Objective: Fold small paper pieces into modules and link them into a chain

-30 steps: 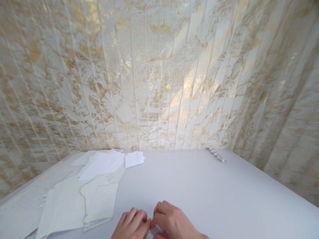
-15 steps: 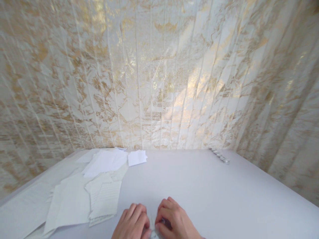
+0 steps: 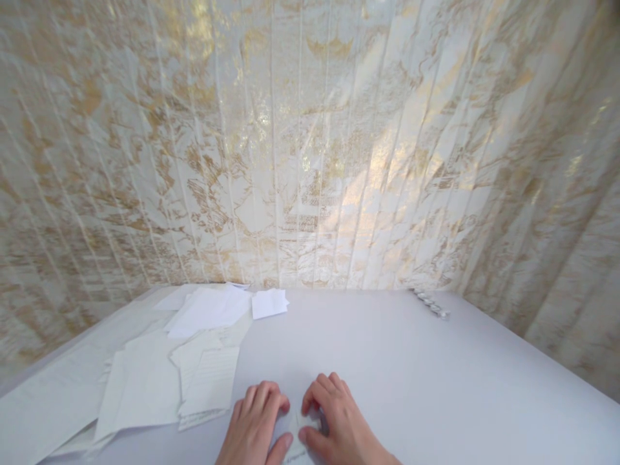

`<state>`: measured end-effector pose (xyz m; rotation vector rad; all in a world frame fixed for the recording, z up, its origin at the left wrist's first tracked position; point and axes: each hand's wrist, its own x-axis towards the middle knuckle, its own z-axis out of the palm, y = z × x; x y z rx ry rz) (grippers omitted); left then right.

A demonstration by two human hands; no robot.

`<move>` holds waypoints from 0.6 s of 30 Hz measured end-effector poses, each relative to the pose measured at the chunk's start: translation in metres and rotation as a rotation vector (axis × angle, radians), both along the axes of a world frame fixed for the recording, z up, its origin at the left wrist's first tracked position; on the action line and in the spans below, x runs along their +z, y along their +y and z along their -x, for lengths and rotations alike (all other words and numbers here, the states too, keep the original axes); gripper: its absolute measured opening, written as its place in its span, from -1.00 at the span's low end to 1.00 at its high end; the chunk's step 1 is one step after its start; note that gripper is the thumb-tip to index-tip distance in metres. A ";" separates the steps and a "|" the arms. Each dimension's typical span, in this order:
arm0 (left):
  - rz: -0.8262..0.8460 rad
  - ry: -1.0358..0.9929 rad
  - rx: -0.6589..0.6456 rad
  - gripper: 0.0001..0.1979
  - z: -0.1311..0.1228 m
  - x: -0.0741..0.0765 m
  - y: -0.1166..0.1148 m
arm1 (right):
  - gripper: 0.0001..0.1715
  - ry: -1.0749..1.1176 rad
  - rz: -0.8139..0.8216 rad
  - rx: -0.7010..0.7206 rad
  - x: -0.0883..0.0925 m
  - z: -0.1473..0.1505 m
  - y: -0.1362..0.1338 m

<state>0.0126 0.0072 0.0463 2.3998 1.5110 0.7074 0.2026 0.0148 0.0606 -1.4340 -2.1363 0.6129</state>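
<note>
A small slip of white paper [image 3: 297,440] lies low in the view between my hands, with a line of dark writing near its lower edge. My left hand [image 3: 256,418] rests on the table to its left, fingers curved, thumb and forefinger spread apart. The left thumb tip is beside the paper's edge; I cannot tell if it touches. My right hand [image 3: 340,416] is bent over the paper's right side, its thumb on the sheet and its forefinger curled at the upper edge. The slip's right part is hidden under that hand.
Loose, overlapping paper sheets [image 3: 145,381] cover the table's left side. A small folded white paper [image 3: 269,303] lies near the back edge. A silvery twisted strip [image 3: 430,303] is at the back right of the white table [image 3: 436,381]. A patterned curtain [image 3: 310,161] hangs behind.
Both hands have shifted slightly up in the view. My left thumb and forefinger have spread apart, and more of the slip shows. The view has moved a little.
</note>
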 end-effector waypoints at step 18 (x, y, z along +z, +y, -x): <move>0.304 -0.284 -0.182 -0.74 0.004 0.004 0.009 | -0.63 0.163 0.075 0.117 -0.001 -0.015 0.004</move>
